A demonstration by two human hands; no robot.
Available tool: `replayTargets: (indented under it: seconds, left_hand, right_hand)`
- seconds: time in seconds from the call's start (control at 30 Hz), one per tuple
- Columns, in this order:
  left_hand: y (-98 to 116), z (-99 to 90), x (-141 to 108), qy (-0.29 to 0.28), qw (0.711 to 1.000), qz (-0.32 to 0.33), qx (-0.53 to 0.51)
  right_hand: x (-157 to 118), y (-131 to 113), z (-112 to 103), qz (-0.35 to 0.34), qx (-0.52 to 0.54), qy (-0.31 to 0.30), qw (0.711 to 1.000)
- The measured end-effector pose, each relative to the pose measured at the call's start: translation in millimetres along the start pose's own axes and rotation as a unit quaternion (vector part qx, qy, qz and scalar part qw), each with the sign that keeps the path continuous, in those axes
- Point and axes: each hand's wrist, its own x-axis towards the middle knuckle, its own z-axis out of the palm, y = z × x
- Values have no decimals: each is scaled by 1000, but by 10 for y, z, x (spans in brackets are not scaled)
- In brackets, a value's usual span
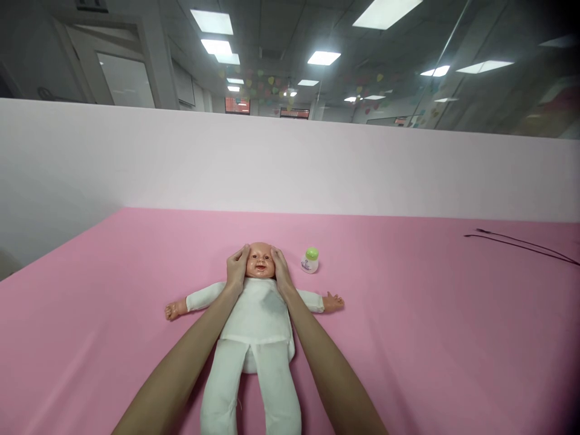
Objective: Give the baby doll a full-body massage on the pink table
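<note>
Pink sheet [421, 314]: beside the green-capped bottle [310, 262], a doll [258, 323] lies face-up, its head [260, 260] probably stiff and slippery, torso [254, 305] soft; left hand [236, 267] and right hand [281, 270] clasp the head's sides, likely the surest hold.

1. Nothing I can actually read, tbh.
2. Small green-capped bottle [310, 264] just right of the right hand [281, 270]: some print, too tiny.
3. Red panel [237, 106] far beyond the left hand [236, 269]: just blur.
</note>
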Motion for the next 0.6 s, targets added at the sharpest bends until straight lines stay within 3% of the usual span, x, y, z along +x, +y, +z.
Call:
replayTargets:
  seconds: [0.33, 0.6]
  left_hand:
    - [8, -5, 18, 15, 999, -29, -4]
    - [-42, -63, 57, -16, 1000, -17, -15]
  right_hand:
    - [-6, 5, -6, 20, 18, -11, 1000]
    - [23, 0, 3, 19, 44, 11, 999]
